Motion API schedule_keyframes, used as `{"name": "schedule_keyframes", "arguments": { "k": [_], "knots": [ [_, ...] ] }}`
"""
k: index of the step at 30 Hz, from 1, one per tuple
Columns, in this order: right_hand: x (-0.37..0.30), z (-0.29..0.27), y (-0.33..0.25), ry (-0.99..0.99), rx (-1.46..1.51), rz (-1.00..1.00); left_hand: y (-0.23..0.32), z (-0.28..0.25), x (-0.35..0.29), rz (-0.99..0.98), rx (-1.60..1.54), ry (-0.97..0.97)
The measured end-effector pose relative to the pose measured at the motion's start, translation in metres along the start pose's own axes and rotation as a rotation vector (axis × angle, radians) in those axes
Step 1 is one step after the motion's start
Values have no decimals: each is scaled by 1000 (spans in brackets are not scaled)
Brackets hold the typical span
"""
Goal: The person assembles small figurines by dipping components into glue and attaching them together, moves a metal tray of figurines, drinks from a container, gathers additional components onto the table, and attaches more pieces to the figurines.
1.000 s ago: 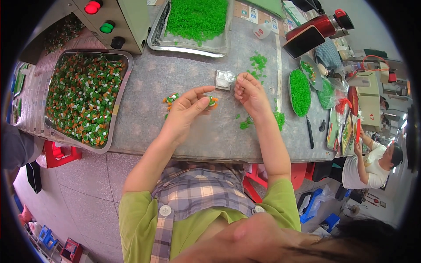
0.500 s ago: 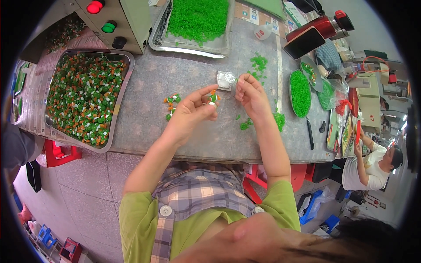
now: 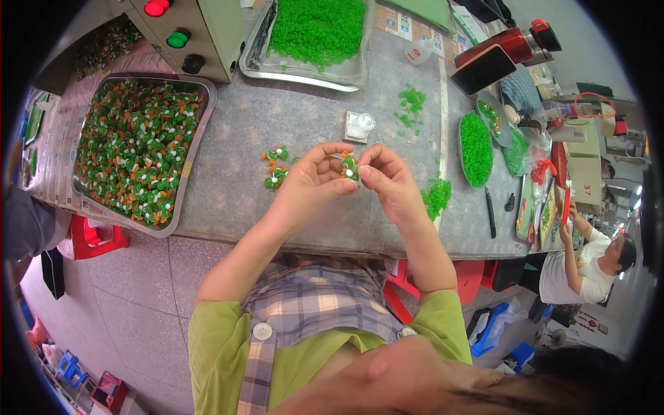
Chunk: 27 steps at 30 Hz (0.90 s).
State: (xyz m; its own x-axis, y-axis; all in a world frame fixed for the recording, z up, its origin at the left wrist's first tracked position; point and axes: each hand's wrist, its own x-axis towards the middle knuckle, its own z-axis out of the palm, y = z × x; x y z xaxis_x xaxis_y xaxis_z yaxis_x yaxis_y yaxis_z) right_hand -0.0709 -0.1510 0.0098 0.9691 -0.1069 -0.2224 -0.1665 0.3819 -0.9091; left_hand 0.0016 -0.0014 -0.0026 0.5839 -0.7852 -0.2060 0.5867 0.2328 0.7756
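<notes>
Between my two hands I hold a small green, orange and white plastic figure (image 3: 349, 167). My left hand (image 3: 309, 185) has it pinched from the left, thumb below and fingers curled behind. On its right side the fingertips of my right hand (image 3: 393, 181) press together; whether they grip a tiny part is hidden. Left of my left hand, several similar figures (image 3: 276, 178) lie on the grey table (image 3: 232, 173). Just beyond my fingers sits a small clear round dish (image 3: 366, 122) on a white square packet (image 3: 355, 133). Loose green bits (image 3: 436, 198) lie beside my right wrist.
A metal tray (image 3: 192, 149) heaped with figures stands at the left, below a control box (image 3: 214, 41). Another tray (image 3: 304, 81) holds green bits. To the right are an oval dish (image 3: 464, 166) of green bits, a black pen-like tool (image 3: 490, 213), a phone (image 3: 483, 70) and another person (image 3: 577, 277).
My right hand has come left and nearer me to meet the left hand at the figure. The figure now sits upright between both hands' fingertips.
</notes>
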Motion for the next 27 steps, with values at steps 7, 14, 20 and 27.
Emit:
{"name": "schedule_keyframes", "arguments": {
  "k": [7,14,20,27],
  "knots": [
    [-4,6,1,36,-80,-71,-6,1,1,104,114,31],
    [-11,12,7,129,-208,-178,-13,2,0,234,244,40],
    [-12,13,7,112,-26,-121,-13,6,-3,364,502,145],
    [-11,6,8,110,-31,-62,-6,5,-5,174,525,75]
  ]
}}
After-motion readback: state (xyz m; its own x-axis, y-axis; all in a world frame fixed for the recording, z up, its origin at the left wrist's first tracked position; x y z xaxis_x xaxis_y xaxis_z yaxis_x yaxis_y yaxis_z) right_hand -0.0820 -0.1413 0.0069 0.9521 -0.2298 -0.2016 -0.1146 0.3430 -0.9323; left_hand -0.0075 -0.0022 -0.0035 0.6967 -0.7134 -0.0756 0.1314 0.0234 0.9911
